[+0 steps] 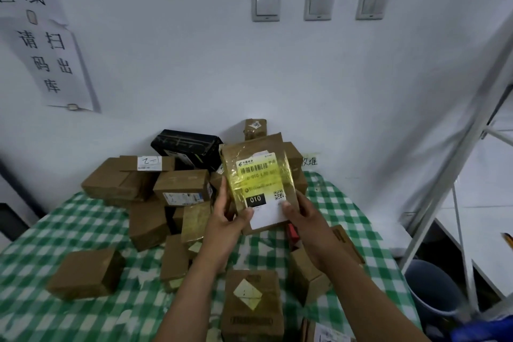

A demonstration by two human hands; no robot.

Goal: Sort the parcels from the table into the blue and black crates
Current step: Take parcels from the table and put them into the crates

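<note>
Head view: parcel (258, 175) raised upright over the pile, its "010" label facing the camera.
Left grip (230, 216): clamped on the parcel's lower left edge.
Right grip (302, 219): clamped on its lower right corner.
Below the grips: brown boxes (251, 302) on the green-checked surface (83, 219).
Beyond the grips: black box (186, 146) behind the brown ones.

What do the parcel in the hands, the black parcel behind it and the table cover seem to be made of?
Held parcel: brown cardboard or kraft paper, under glossy clear tape that glares yellow over the label. Black parcel: probably shiny plastic film, given its highlights. Table cover: green-white checked cloth or vinyl; cannot tell which.
</note>
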